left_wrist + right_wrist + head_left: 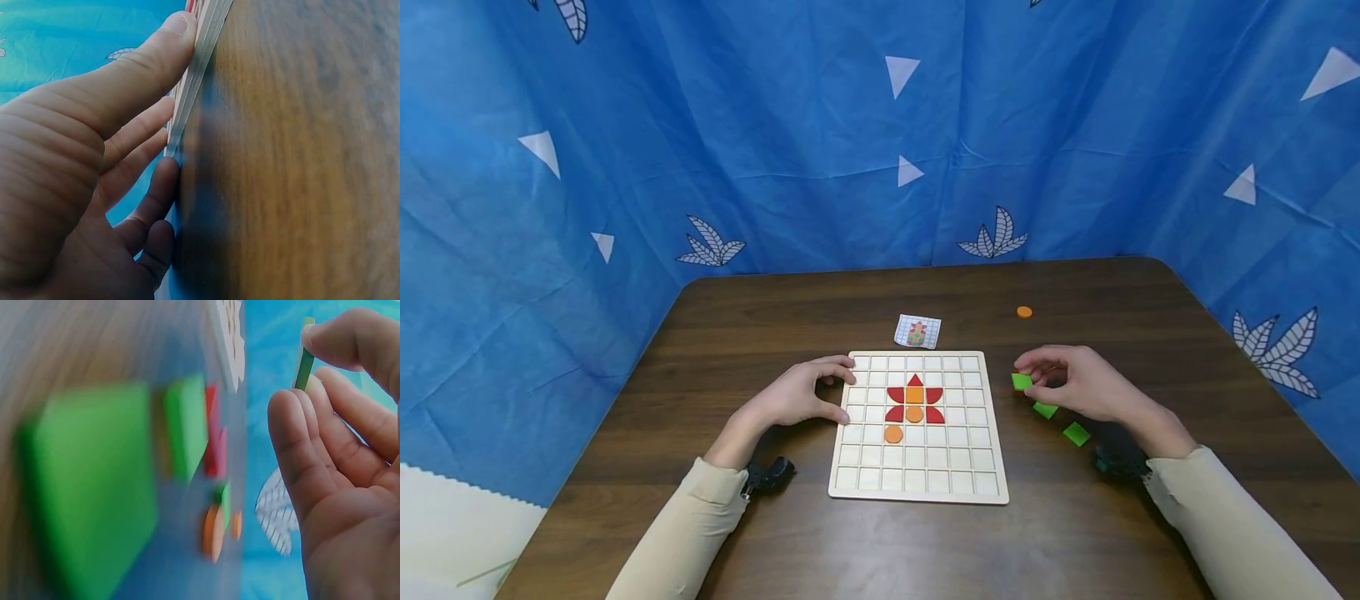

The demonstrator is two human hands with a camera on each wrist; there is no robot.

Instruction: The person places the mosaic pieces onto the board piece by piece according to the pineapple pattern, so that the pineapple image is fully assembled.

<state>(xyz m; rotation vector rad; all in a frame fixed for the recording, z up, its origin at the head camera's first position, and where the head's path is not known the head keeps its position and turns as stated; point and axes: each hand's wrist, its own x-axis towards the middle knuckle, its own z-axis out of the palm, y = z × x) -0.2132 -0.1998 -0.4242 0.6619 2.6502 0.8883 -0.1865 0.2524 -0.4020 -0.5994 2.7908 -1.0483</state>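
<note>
My right hand [1078, 383] pinches a green square tile [1022, 382] between thumb and fingertips, right of the board. In the right wrist view the tile [304, 365] appears edge-on. Two more green tiles [1077, 434] lie on the table below that hand. My left hand [797, 393] rests at the left edge of the white gridded board [859, 457], thumb and fingertips touching it. On the board, a red triangle [914, 380] tops an orange square [914, 395], with an orange disc [913, 413] under it. Red curved pieces [934, 414] flank them. Another orange disc [892, 434] sits lower left.
Behind the board lies a small pattern card [917, 331]. A loose orange disc [1024, 312] is at the back right. Red pieces [212, 431] lie past the green tiles in the right wrist view. Blue curtain [820, 125] surrounds the brown table [760, 317].
</note>
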